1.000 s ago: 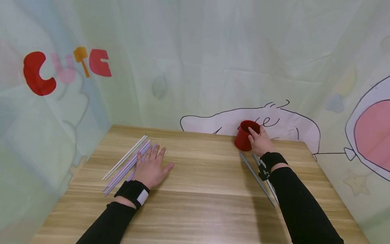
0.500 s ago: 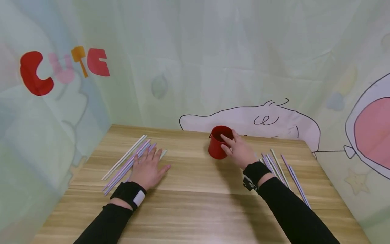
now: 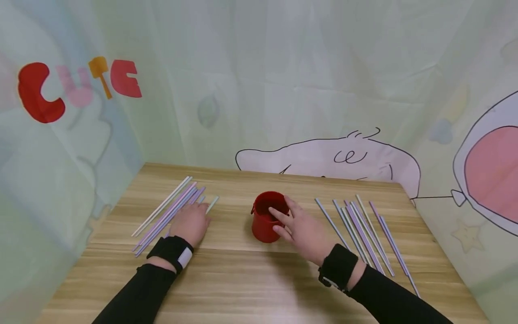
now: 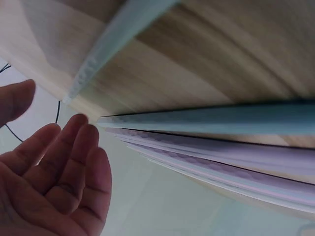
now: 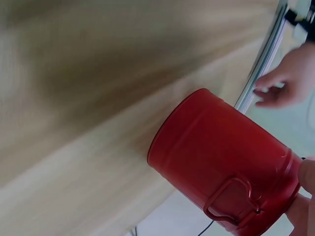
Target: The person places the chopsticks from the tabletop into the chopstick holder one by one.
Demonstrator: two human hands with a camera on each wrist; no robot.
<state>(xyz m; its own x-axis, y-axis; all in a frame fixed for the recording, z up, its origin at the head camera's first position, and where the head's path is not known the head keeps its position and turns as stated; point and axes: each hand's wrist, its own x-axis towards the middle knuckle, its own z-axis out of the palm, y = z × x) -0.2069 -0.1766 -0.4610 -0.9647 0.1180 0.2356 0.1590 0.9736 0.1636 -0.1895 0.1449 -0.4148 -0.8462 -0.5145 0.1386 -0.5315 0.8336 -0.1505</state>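
A small red bucket with a wire handle stands near the table's middle. My right hand grips its rim; in the right wrist view the thumb lies against the red wall. Over at the left, my left hand is above several thin pastel sticks. The left wrist view shows the fingers loosely bent with nothing between them, beside a pale green stick. The hand partly hides the sticks in the head view.
More thin pastel sticks lie spread out on the right of the wooden table. A printed curtain closes off the back and both sides.
My right hand has brought the red bucket from the back right to the table's middle, nearer to me. The left hand's fingers have bent from lying flat.
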